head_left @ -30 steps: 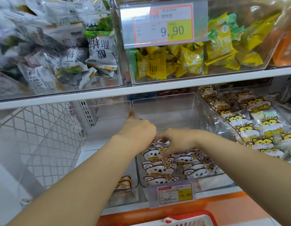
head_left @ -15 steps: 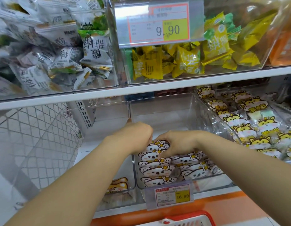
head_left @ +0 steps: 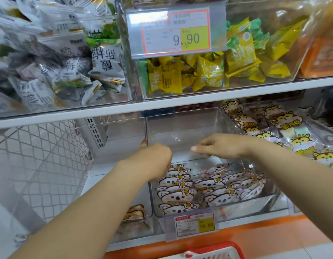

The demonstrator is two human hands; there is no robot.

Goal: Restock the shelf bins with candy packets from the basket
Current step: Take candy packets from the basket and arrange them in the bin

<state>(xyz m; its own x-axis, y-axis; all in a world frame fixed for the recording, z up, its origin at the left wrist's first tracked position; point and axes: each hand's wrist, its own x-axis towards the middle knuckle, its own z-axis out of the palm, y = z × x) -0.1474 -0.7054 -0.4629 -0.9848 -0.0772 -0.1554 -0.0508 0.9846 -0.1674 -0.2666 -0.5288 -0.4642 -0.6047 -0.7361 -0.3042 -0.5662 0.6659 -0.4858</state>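
Koala candy packets [head_left: 175,195] stand in rows inside the clear bin [head_left: 182,128], just beneath the fingers. Left hand [head_left: 152,161] curls behind the rear packet, probably propping the row, its grip hidden. Right hand [head_left: 221,146] hovers loosely bent, empty.

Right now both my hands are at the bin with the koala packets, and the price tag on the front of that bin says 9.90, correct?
Not quite. The head view shows the left hand and right hand at the bin with the koala packets, but the price tag on its front says 16.80. The 9.90 tag hangs one shelf up, before the yellow packets.
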